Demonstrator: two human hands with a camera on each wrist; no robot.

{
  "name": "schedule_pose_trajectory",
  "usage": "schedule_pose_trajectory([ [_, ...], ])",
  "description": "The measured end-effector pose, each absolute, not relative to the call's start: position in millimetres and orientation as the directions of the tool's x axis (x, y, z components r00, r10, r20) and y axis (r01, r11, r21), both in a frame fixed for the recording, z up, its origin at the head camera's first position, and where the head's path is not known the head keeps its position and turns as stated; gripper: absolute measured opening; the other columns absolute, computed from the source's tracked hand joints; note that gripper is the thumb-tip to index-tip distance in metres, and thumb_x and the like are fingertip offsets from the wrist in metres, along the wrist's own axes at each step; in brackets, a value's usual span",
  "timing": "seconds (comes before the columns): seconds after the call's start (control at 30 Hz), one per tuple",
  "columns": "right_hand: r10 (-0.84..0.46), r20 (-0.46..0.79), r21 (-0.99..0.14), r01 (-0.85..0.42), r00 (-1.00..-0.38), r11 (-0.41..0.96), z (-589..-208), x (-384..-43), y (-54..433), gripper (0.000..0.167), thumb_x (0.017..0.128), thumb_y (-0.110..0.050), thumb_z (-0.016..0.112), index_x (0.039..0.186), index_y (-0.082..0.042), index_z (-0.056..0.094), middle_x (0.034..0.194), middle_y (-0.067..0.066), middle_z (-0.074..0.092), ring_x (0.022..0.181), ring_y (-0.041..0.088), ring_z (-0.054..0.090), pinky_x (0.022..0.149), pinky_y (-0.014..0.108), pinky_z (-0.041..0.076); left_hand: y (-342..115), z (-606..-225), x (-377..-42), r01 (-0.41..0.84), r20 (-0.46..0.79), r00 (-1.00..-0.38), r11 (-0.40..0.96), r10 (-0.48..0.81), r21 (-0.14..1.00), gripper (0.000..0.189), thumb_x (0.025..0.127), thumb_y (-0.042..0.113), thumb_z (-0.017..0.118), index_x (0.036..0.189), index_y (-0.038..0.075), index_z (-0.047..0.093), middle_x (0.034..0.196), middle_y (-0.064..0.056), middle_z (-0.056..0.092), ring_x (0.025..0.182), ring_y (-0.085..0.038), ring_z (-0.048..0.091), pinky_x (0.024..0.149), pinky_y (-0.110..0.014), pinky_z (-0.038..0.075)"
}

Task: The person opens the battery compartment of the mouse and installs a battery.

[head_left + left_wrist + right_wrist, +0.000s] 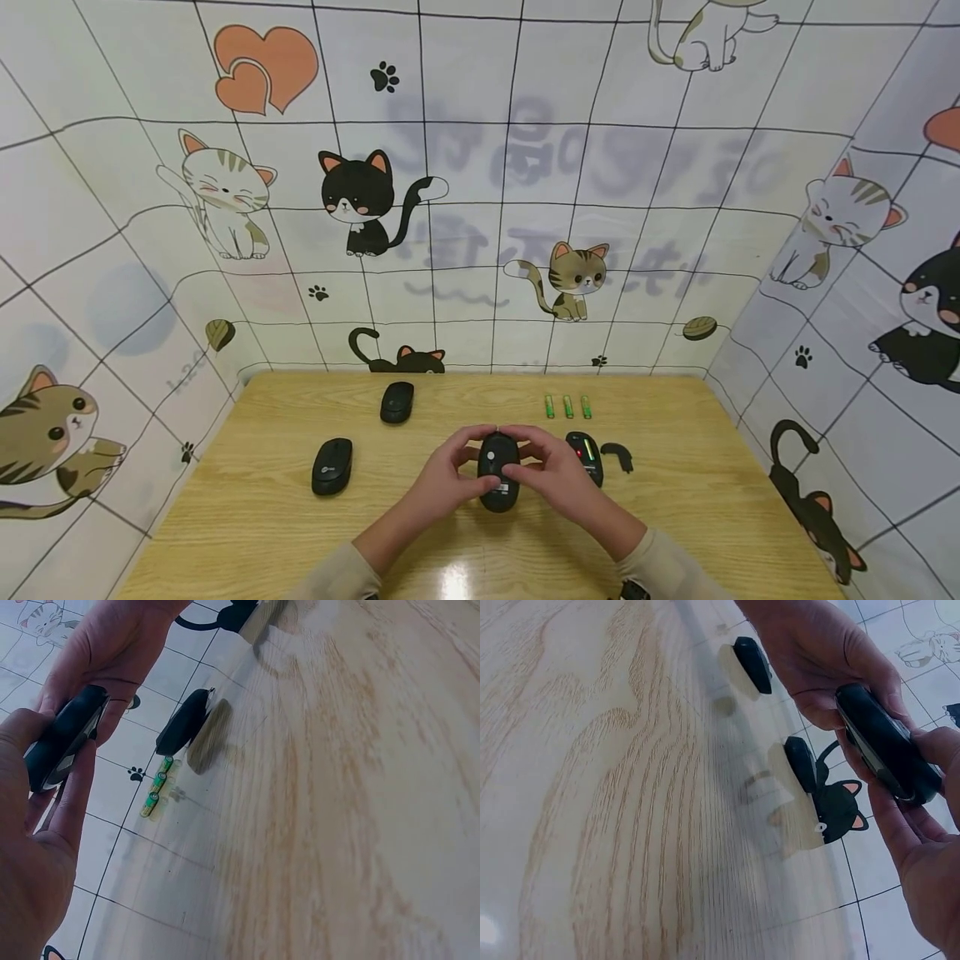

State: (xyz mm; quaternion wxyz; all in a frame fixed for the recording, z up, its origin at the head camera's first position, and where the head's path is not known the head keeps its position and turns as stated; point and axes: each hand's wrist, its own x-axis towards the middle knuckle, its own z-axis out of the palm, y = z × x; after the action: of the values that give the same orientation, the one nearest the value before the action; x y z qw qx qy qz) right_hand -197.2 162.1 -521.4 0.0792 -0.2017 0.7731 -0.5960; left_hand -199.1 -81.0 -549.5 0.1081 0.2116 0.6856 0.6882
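My left hand (447,473) and right hand (561,475) together grip a black computer mouse (499,500) above the table. Its underside, with a small label and a round pale spot, faces the head camera. Both thumbs lie on that underside while the fingers curl round the far end and sides. In the left wrist view the mouse (64,742) appears edge-on between the two hands. Just right of my right hand lies another mouse (592,462), opened, with a battery and a red light showing. A curved black cover (618,455) is beside it.
Three green batteries (567,407) lie in a row at the back right of the wooden table (262,542). Two more black mice stand on the left, one nearer (332,467) and one farther back (397,402). A cat-patterned sheet (480,167) encloses the back and sides.
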Motion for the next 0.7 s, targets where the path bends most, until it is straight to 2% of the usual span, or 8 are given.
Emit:
schedule_pose_trajectory([
  [0.7, -0.396, 0.115, -0.963, -0.200, -0.911, 0.180, -517.5, -196.3, 163.4, 0.049, 0.101, -0.010, 0.083, 0.148, -0.016, 0.069, 0.147, 0.012, 0.066, 0.117, 0.032, 0.071, 0.093, 0.032, 0.065, -78.4, -551.5, -198.6, 0.129, 0.136, -0.884, -0.048, 0.446, 0.991, 0.071, 0.095, 0.003, 0.087, 0.156, 0.023, 0.059, 0.152, -0.011, 0.057, 0.121, -0.029, 0.068, 0.081, -0.039, 0.068],
])
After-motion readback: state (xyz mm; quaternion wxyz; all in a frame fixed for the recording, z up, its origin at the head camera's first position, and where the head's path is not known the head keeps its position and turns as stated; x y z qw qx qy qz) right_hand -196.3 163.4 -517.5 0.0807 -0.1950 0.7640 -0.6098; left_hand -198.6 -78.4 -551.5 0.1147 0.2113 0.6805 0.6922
